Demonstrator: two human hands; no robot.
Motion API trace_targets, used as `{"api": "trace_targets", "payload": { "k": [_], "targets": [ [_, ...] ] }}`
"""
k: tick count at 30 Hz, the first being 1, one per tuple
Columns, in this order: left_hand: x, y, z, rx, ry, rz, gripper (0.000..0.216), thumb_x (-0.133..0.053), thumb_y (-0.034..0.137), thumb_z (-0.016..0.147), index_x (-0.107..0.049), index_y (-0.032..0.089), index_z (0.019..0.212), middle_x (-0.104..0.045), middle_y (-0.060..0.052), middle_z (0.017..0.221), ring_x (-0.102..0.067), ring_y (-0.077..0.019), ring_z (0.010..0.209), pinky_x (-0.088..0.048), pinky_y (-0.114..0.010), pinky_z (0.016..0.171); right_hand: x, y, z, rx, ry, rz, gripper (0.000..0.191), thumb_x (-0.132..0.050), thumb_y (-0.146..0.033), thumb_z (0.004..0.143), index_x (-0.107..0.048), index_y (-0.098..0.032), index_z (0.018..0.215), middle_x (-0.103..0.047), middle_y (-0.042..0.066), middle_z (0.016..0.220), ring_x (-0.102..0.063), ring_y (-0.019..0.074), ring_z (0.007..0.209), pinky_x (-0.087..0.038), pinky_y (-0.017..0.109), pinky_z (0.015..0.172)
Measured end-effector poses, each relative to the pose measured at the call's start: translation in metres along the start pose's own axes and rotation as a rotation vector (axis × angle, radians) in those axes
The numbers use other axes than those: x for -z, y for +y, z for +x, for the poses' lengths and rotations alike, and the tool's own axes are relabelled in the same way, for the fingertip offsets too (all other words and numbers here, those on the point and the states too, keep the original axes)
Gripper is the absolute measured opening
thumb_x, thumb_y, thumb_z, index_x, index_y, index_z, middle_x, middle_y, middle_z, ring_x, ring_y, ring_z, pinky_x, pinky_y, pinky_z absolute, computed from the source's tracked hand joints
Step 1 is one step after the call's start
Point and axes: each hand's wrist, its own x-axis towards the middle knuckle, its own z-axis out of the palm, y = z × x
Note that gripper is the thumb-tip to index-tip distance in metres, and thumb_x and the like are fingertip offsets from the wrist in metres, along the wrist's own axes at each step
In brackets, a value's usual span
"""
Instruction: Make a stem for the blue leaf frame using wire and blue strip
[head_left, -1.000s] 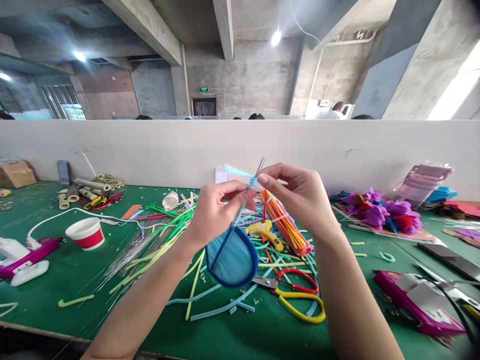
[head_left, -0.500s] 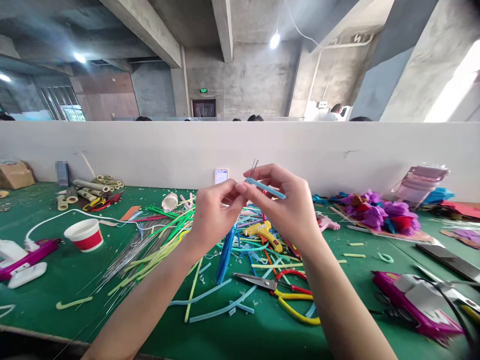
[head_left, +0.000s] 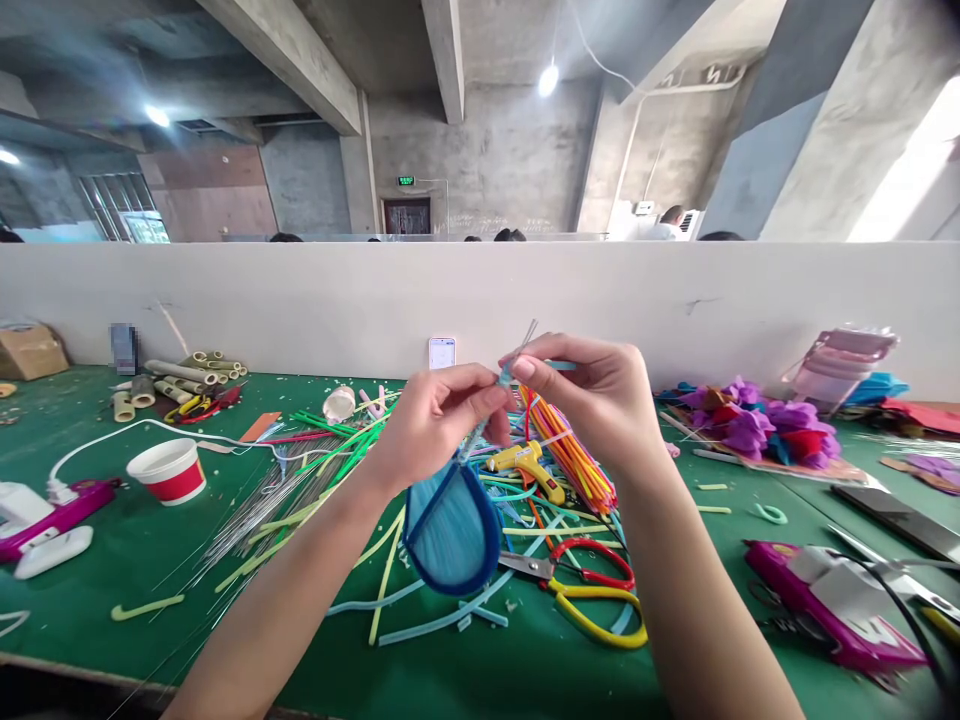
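Note:
Both hands are raised over the green table [head_left: 112, 560]. My left hand [head_left: 431, 420] pinches the wire stem of a blue petal-shaped mesh piece [head_left: 451, 528], which hangs below it with its flat face towards me. My right hand [head_left: 592, 395] pinches a light-blue strip [head_left: 559, 366] against the top of that stem, where thin wire ends [head_left: 523, 338] stick up. The fingertips of the two hands almost touch.
Under the hands lie loose coloured strips [head_left: 330, 440], a yellow glue gun [head_left: 529, 462], red and yellow scissors [head_left: 592, 590] and an orange bundle [head_left: 570, 450]. A red-and-white cup [head_left: 169, 470] stands left, purple flowers [head_left: 765, 430] and a pink glue gun [head_left: 832, 600] right. A white partition [head_left: 300, 300] runs behind.
The blue petal piece has turned from edge-on back to face-on below my left hand. My right hand has shifted right and brought the light-blue strip round the stem top.

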Motion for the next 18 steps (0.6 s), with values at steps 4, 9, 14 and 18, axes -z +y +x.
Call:
{"api": "trace_targets", "payload": {
  "k": [4, 9, 14, 18],
  "targets": [
    [0.007, -0.003, -0.004, 0.108, -0.317, -0.346, 0.021, -0.064, 0.035, 0.094, -0.072, 0.019, 0.084, -0.066, -0.001, 0.064, -0.065, -0.0122, 0.054, -0.054, -0.025, 0.057, 0.0, 0.0, -0.002, 0.005, -0.218, 0.323, 0.003, -0.079, -0.025, 0.082, -0.08, -0.026, 0.08, -0.072, 0.0, 0.08, -0.066, 0.0142, 0.073, -0.052, 0.029, 0.065],
    [0.006, -0.005, -0.005, 0.186, -0.526, -0.51, 0.026, -0.064, 0.043, 0.092, -0.072, 0.02, 0.084, -0.068, -0.004, 0.063, -0.069, -0.0178, 0.051, -0.056, -0.029, 0.05, 0.0, -0.006, -0.006, 0.016, -0.301, 0.336, 0.006, -0.079, -0.022, 0.083, -0.077, -0.023, 0.078, -0.068, 0.0, 0.074, -0.064, 0.0128, 0.069, -0.05, 0.028, 0.064],
    [0.0, 0.002, -0.004, 0.129, -0.269, -0.213, 0.02, -0.063, 0.037, 0.094, -0.066, 0.021, 0.106, -0.073, -0.007, 0.1, -0.076, -0.0196, 0.082, -0.061, -0.029, 0.071, 0.002, -0.01, -0.005, -0.033, -0.179, 0.04, 0.019, -0.077, -0.034, 0.085, -0.067, -0.019, 0.077, -0.06, -0.003, 0.061, -0.057, 0.0109, 0.051, -0.04, 0.026, 0.047],
    [-0.01, -0.002, -0.005, 0.029, 0.12, 0.089, 0.022, -0.077, 0.034, 0.082, -0.062, 0.021, 0.092, -0.068, 0.0, 0.08, -0.07, -0.0145, 0.068, -0.056, -0.024, 0.06, -0.001, -0.012, -0.005, 0.084, -0.029, -0.347, 0.019, -0.076, -0.033, 0.085, -0.069, -0.018, 0.075, -0.064, 0.001, 0.072, -0.054, 0.0119, 0.063, -0.038, 0.028, 0.053]
  ]
}}
